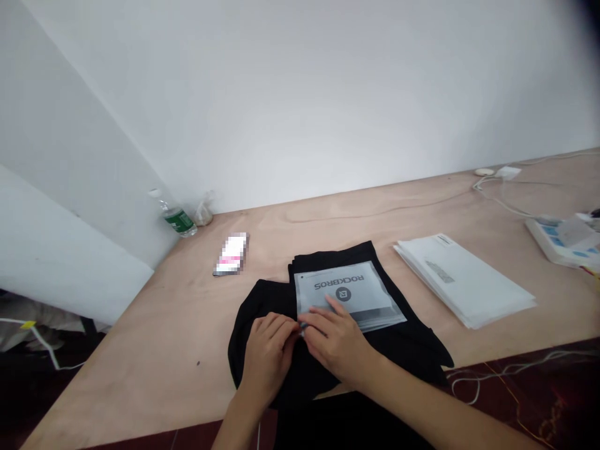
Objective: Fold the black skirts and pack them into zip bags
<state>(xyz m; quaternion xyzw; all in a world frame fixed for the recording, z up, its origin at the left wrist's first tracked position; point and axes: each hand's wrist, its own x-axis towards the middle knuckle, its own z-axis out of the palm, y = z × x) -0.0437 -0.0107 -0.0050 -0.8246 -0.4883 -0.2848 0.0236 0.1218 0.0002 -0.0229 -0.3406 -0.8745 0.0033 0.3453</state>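
A translucent plastic pouch [375,290] printed ROCKBROS lies on a folded black garment [253,300] near the table's front edge. My left hand [272,347] has its fingers pinched together at the pouch's near left corner. Beside it, my right hand [332,334] rests partly over the pouch, its thumb and some fingers closed at the same corner, touching the left fingertips. Something small and pale shows between the fingertips, too small to make out.
A phone [232,253] lies at the left, with a green-labelled bottle [179,220] and a small bag [203,214] behind it. White envelopes [469,281] are stacked right of the garment. A power strip [553,244] and cables lie far right.
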